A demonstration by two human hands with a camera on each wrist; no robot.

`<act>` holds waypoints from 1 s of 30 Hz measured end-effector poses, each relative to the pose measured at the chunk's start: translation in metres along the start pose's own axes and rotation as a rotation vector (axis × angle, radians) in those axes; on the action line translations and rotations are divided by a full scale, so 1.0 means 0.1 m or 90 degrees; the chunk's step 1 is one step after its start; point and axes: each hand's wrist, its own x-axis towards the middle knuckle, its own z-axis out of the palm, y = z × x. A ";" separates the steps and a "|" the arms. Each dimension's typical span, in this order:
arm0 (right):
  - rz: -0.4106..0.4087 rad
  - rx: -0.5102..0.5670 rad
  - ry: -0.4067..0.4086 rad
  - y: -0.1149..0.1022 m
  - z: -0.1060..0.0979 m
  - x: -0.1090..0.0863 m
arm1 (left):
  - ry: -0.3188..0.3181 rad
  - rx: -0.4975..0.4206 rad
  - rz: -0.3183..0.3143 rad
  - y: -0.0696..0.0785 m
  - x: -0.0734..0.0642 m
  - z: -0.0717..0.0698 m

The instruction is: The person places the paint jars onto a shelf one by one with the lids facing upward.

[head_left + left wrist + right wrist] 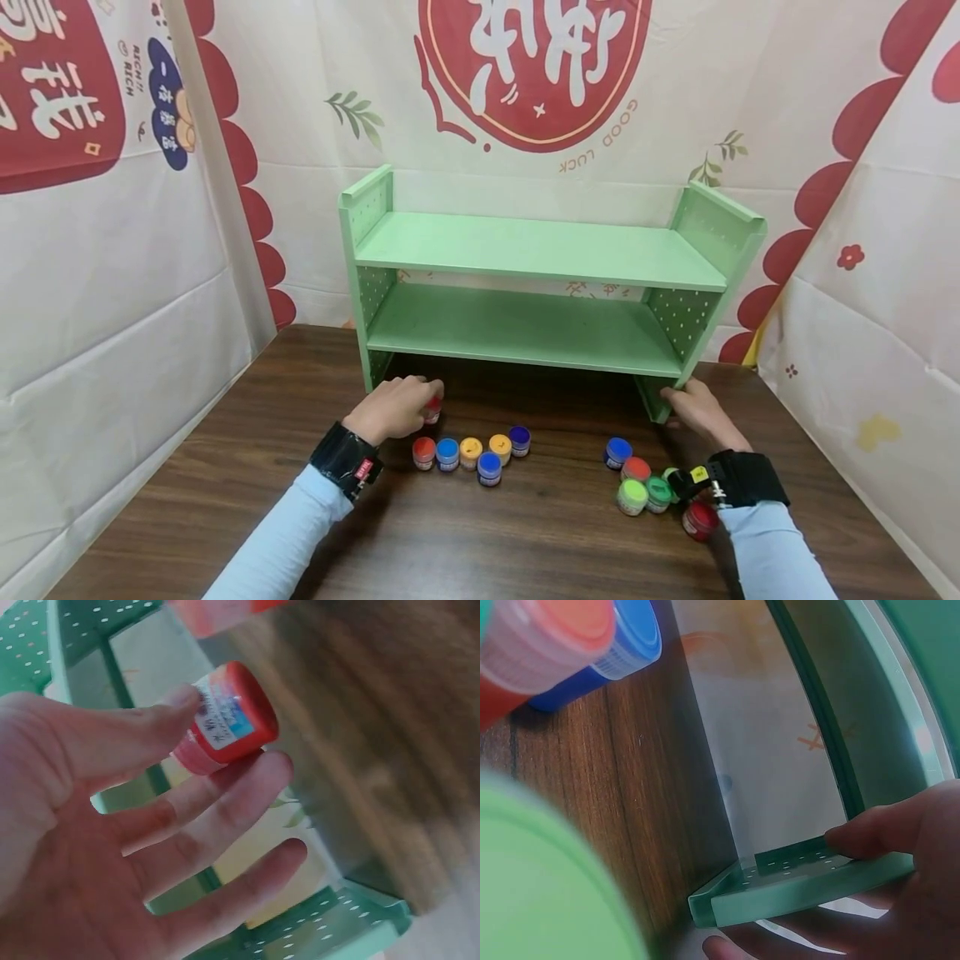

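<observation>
A small paint jar (238,712) with red contents and a white-blue label is pinched between the thumb and fingers of my left hand (396,408). It is tilted in the left wrist view, and the hand's other fingers are spread. This hand is by the lower left end of a green two-tier shelf (525,323), which stands on the table. My right hand (703,415) grips the lower part of the shelf's perforated right side panel (802,896), thumb on the inner face and fingers behind the outer one.
In front of the shelf, several paint jars stand on the brown table (480,550), including a red jar (423,452) and a dark blue jar (519,440). Another cluster, with a light green jar (632,497), is near my right wrist. A printed cloth (300,167) hangs behind.
</observation>
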 end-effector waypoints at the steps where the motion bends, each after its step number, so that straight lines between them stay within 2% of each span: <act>1: -0.001 -0.002 0.000 0.00 0.00 0.00 | 0.004 -0.007 0.002 0.01 -0.01 -0.03; 6: -0.011 -0.004 0.001 -0.02 0.00 0.02 | 0.035 -0.034 0.028 0.06 -0.07 -0.18; 10: -0.010 0.005 0.001 -0.03 0.00 0.02 | 0.082 -0.055 0.073 0.13 -0.12 -0.29; 15: -0.010 0.002 -0.001 0.00 -0.01 0.02 | 0.196 -0.065 0.128 0.20 -0.15 -0.37; 22: -0.023 -0.005 0.004 0.07 -0.03 0.02 | 0.378 -0.058 0.163 0.27 -0.09 -0.55; 27: -0.026 0.000 0.003 0.09 -0.03 0.02 | 0.474 -0.043 0.194 0.26 -0.07 -0.71; 30: -0.034 0.004 0.000 0.08 -0.04 0.03 | 0.525 -0.045 0.198 0.22 -0.07 -0.83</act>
